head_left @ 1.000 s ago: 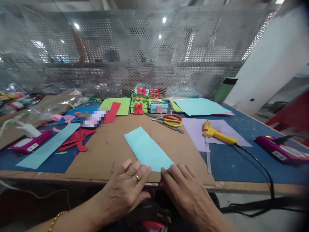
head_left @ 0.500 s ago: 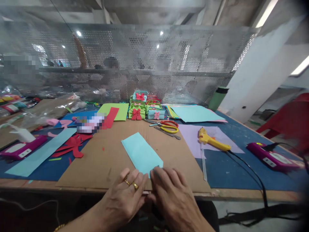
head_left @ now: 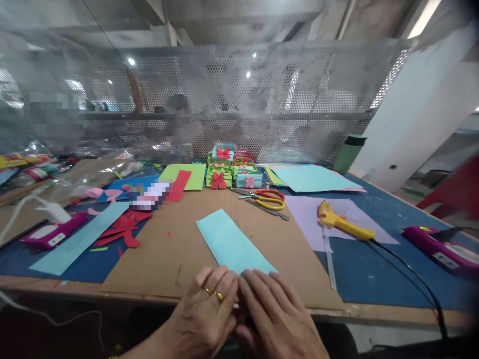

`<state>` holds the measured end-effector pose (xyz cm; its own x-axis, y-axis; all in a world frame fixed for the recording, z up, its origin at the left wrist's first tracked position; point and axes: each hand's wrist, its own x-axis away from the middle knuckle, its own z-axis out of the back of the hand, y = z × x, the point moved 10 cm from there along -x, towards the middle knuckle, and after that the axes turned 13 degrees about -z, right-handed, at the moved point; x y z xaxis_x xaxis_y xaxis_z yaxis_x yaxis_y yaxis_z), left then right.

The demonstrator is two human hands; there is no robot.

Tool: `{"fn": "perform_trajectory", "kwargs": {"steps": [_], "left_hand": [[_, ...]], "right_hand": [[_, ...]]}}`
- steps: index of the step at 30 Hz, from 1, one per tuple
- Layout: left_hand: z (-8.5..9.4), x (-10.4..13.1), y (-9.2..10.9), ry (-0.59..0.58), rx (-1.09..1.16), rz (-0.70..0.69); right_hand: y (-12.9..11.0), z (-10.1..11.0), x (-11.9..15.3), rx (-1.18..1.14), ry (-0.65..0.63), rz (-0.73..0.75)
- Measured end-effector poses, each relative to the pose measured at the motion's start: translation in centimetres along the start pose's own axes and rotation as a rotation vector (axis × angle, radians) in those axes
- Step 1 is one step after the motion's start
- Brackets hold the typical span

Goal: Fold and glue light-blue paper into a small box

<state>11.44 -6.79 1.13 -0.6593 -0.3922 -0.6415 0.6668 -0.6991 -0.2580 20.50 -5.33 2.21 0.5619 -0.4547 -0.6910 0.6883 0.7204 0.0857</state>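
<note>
One light-blue paper sheet (head_left: 234, 242), lower centre of the frame, lies on brown cardboard (head_left: 160, 264), its near end meeting the ringed left hand (head_left: 211, 311) and the right hand (head_left: 279, 314), fingers set close together, any pinch indiscernible; one yellow glue gun (head_left: 347, 226), centre right.

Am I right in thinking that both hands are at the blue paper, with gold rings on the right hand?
No: the head view shows the gold rings on the left hand, not the right hand. Both are at the blue paper.
</note>
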Motion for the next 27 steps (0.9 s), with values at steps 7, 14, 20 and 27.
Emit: {"fn": "perform_trajectory", "kwargs": {"steps": [7, 14, 20, 27], "left_hand": [[0.9, 1.1, -4.3, -0.099, -0.005, 0.027], [1.7, 1.1, -8.9, -0.106, 0.044, 0.148], [1.4, 0.3, -8.0, -0.132, 0.079, 0.174], [-1.4, 0.4, -10.0, -0.312, 0.181, 0.131]], "right_hand": [[1.0, -1.1, 0.8, 0.078, 0.004, 0.116], [6.7, 0.5, -0.2, 0.057, -0.064, -0.015], [8.0, -1.0, -0.9, -0.025, -0.172, -0.097], [8.3, -1.4, -0.3, -0.02, -0.181, -0.088]]}}
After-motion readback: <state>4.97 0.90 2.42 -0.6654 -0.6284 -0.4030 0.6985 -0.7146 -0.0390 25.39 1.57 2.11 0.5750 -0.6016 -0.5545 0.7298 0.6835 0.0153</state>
